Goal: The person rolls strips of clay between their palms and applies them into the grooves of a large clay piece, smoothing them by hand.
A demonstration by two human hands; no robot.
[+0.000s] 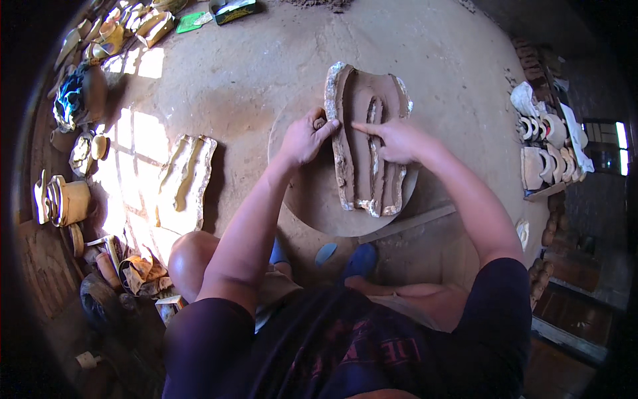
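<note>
A long plaster-like mould [364, 193] with rough white edges lies on a round grey board in front of me. Brown clay [359, 156] lines it, with a raised ridge along its length. At the mould's left rim, my left hand [306, 139] is closed around a small lump of brown clay [319, 124], its thumb resting on the rim. My right hand [399, 139] reaches over the mould from the right. Its index finger is stretched out and touches the clay in the left channel, while the other fingers bend over the middle ridge; I see nothing held in it.
The round board [312, 206] rests on the dusty floor, near my feet. Another mould half [186, 176] lies left in sunlight. Moulds and pots crowd the left edge. Curved pieces [551, 159] stand in a crate at right. A green tray [191, 22] lies at far left.
</note>
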